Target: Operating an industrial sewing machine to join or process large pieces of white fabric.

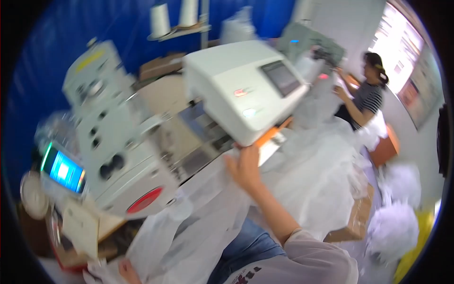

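My right hand (245, 166) reaches up to the lower front corner of a white machine head (246, 85) with a small dark screen. Its thumb stands apart from the fingers, which are at the near end of an orange strip (270, 135) under the machine; I see nothing held in it. Thin white fabric (213, 199) lies just below this hand and spreads over the work surface. At the lower left, my left hand (127, 270) is beside a hanging part of the fabric. It is small and blurred, so its grip does not show.
A pale sewing-type machine (113, 132) with a lit screen (65, 170) stands at the left. White thread cones (160, 20) sit on a rack behind. A person (366, 94) in a striped top works at the far right. A cardboard box (352, 220) and white bundles (392, 232) lie at the right.
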A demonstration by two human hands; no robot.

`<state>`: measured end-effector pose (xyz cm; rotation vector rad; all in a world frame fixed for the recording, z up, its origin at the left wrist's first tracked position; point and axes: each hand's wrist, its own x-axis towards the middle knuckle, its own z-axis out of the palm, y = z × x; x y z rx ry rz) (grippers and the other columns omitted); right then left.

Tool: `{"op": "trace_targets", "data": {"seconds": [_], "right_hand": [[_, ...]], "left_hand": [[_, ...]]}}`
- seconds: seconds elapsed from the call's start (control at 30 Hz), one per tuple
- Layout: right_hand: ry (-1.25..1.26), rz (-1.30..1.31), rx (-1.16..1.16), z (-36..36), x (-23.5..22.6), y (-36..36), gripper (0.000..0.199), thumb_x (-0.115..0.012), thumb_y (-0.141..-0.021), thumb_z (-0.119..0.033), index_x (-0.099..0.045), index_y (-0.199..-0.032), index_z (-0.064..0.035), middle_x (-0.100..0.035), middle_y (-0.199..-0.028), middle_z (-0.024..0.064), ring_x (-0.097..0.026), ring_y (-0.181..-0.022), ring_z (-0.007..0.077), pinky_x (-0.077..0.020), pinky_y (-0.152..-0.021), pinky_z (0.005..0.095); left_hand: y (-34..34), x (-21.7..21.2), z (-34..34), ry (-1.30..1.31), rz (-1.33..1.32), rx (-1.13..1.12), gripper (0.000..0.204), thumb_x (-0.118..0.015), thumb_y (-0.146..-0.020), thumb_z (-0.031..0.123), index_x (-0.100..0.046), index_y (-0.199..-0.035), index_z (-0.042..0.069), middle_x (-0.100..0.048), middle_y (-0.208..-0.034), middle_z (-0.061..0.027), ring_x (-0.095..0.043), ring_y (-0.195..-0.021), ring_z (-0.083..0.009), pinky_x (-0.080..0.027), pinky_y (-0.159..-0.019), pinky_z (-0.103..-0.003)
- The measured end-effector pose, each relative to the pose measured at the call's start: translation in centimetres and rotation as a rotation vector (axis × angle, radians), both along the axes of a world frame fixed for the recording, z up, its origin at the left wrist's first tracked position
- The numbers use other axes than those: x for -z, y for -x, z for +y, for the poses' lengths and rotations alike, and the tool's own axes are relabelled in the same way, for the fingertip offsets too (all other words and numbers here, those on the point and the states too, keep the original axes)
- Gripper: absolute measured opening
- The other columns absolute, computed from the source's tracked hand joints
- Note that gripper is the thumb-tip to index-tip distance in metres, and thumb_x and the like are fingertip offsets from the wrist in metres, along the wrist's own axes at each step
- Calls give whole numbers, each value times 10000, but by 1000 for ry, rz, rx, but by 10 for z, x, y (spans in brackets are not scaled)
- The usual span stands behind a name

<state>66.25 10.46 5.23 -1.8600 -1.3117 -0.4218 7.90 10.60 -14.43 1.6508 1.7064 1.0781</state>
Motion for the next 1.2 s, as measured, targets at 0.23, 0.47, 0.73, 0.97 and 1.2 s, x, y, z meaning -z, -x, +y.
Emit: {"op": "trace_targets", "data": {"seconds": [0.23, 0.47, 0.73, 0.97, 1.2], "right_hand": [[50, 38, -342, -22, -7, 43, 319, -657, -758, -241, -549, -991, -51, -576, -974, 95, -537, -961, 285, -412, -814, 394], [322, 99, -365, -25, -32, 95, 456, -649, -775, -397, -547, -1028, -31, -576, -985, 116, -550, -966, 284, -442, -803, 383], [229, 381, -407, -25, 2, 125, 533, -639, -793, -391, -538, -1132, 7, -601, -912, 159, -590, -883, 331, -475, -791, 360], [530, 396, -446, -117, 33, -3, 138, -584, -831, -226, -633, -874, -105, -626, -762, 100, -619, -731, 281, -489, -614, 384], [147, 338, -96, -74, -12, 47, 208, -654, -811, -211, -537, -772, -44, -580, -627, 114, -571, -520, 266, -432, -472, 323]], "left_hand": [[237, 86, -90, 783, -675, -57, 212, -568, -884, 186, -575, -928, -21, -525, -651, -71, -556, -672, -156, -496, -620, -271], [136, -44, -59, 4, -332, -87, 231, -554, -889, 180, -567, -973, -35, -565, -707, -101, -573, -747, -181, -509, -659, -279], [63, -3, -18, -303, -245, -169, 240, -548, -886, 169, -594, -1008, -32, -624, -848, -156, -575, -902, -217, -509, -707, -293], [-10, -81, -54, 460, -103, 319, 166, -578, -848, 126, -634, -859, -30, -609, -783, -97, -556, -749, -168, -459, -657, -319], [-36, -120, -22, 351, -842, -138, 175, -623, -822, 79, -597, -988, 30, -607, -900, -14, -551, -788, -95, -444, -670, -205]]}}
